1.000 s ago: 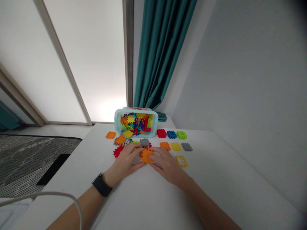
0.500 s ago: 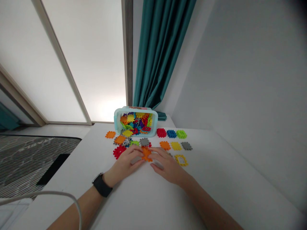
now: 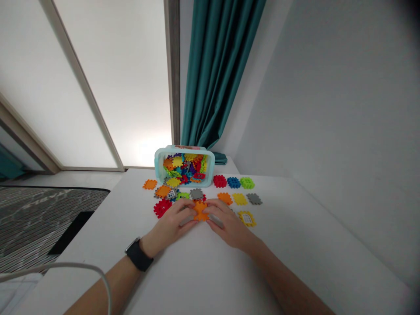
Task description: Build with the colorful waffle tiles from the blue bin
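Note:
Between my two hands is an orange interlocking plastic tile (image 3: 201,211) with notched edges, low over the white table. My left hand (image 3: 177,217), with a black watch on its wrist, grips the tile's left side. On the opposite side, the fingers of my right hand (image 3: 226,222) close on its right edge. Just beyond my left hand lie a red tile (image 3: 162,208), a grey tile (image 3: 196,194) and a green tile (image 3: 183,196). Close to my right hand is a yellow frame tile (image 3: 246,218) with a white window-like centre.
A light-blue bin (image 3: 211,170) lies tipped toward me at the back, full of mixed tiles. To its right sit small red (image 3: 219,181), blue (image 3: 234,182) and green (image 3: 247,183) stacks. A white cable (image 3: 88,266) loops across the lower left.
Both hands stay at the orange tile, fingers shifting slightly along its edges. The tile now shows flatter and fuller between them. The whole view has moved a little.

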A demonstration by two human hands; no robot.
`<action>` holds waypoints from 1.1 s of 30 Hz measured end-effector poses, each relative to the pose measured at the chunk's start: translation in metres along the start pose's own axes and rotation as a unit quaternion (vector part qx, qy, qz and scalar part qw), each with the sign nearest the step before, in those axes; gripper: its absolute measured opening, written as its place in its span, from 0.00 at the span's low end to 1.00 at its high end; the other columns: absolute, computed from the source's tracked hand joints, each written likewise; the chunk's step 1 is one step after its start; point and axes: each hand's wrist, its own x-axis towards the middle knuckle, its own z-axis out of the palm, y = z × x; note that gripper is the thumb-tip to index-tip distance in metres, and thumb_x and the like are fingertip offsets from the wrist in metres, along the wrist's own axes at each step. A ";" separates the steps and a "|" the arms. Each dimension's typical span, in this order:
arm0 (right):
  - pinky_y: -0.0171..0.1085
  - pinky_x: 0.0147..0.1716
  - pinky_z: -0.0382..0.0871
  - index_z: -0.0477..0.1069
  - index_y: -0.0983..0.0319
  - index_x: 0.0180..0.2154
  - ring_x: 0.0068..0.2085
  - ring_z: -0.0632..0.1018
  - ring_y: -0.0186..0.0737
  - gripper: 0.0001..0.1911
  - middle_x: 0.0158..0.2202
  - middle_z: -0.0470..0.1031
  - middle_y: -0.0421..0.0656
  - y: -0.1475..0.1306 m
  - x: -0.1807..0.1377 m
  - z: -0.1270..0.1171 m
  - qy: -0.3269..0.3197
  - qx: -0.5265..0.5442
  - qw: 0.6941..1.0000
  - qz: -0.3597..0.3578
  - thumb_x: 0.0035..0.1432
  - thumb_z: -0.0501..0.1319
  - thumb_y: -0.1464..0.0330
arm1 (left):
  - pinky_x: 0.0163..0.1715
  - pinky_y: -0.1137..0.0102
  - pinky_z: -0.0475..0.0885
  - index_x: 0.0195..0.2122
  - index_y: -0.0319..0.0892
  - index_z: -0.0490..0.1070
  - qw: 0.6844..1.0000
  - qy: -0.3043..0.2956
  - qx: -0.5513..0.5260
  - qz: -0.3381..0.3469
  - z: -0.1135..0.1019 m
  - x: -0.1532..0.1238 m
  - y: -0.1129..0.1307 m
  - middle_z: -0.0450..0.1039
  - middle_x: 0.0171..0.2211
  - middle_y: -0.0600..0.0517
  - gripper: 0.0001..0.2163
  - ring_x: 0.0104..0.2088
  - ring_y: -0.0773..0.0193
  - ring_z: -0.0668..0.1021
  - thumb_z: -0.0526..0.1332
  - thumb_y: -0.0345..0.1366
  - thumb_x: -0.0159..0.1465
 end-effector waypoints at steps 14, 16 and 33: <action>0.53 0.57 0.72 0.69 0.55 0.54 0.59 0.72 0.50 0.15 0.59 0.69 0.51 -0.002 0.000 -0.001 0.022 -0.123 0.989 -0.077 0.66 0.59 0.71 | 0.56 0.58 0.73 0.47 0.43 0.73 0.994 -0.042 0.092 0.049 -0.008 0.001 0.000 0.72 0.54 0.42 0.07 0.55 0.55 0.74 0.60 0.36 0.71; 0.54 0.56 0.73 0.69 0.55 0.53 0.58 0.73 0.50 0.14 0.59 0.69 0.51 0.000 0.000 0.000 0.034 -0.131 0.987 -0.085 0.66 0.60 0.69 | 0.55 0.58 0.73 0.47 0.43 0.73 0.995 -0.033 0.083 0.052 -0.007 0.000 -0.001 0.72 0.54 0.42 0.07 0.54 0.55 0.75 0.60 0.36 0.71; 0.48 0.46 0.77 0.73 0.58 0.46 0.49 0.77 0.50 0.14 0.49 0.74 0.52 -0.001 0.000 0.004 0.074 -0.154 0.978 -0.116 0.56 0.64 0.73 | 0.54 0.59 0.73 0.45 0.43 0.74 0.993 -0.071 0.082 0.049 -0.005 0.000 -0.001 0.72 0.51 0.44 0.07 0.51 0.56 0.75 0.60 0.39 0.71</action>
